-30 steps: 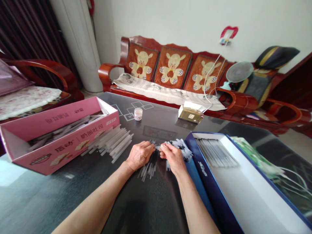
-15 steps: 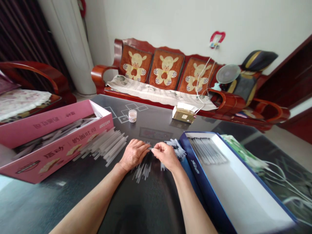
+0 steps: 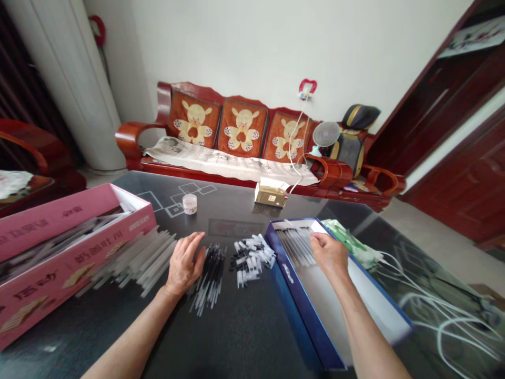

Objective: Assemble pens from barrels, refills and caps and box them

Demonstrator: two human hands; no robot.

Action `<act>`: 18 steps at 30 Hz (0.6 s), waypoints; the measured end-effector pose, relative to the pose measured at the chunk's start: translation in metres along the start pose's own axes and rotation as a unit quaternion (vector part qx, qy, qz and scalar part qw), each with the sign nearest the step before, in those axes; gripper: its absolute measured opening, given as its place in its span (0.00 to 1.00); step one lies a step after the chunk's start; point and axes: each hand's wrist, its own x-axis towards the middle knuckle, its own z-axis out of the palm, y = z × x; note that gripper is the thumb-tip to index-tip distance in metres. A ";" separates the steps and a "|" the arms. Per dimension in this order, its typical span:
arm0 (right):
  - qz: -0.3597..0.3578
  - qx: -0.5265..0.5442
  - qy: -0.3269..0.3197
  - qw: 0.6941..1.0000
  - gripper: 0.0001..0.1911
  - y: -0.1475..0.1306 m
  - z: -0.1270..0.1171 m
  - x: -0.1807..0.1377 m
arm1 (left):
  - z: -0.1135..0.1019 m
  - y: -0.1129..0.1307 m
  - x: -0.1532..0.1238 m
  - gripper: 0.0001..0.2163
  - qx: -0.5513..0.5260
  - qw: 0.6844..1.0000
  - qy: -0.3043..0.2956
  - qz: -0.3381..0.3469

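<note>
My left hand (image 3: 184,264) lies flat with fingers stretched out on the dark table, its fingertips beside a heap of black pen refills (image 3: 209,273). A small pile of clear and black pen caps (image 3: 251,256) lies between my hands. My right hand (image 3: 329,253) is over the blue-rimmed white box (image 3: 315,337), fingers curled, by a row of finished pens (image 3: 296,245) at the box's far end. What the fingers hold I cannot make out. A spread of clear pen barrels (image 3: 138,257) lies left of my left hand.
A pink carton (image 3: 59,247) with more clear tubes stands at the left. A small white jar (image 3: 190,203) and a gold tissue box (image 3: 270,193) sit farther back. Green-white bags (image 3: 349,242) and white cables (image 3: 442,305) lie right of the blue box. A wooden sofa is behind the table.
My hands were together over the refills, pinching a pen between them. My right hand has moved right into the blue box; my left hand has opened flat on the table. The view swung right.
</note>
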 end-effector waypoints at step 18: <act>-0.050 -0.268 -0.236 0.933 0.14 0.009 0.039 -0.001 | 0.000 -0.008 0.002 0.12 -0.030 0.977 0.072 -0.197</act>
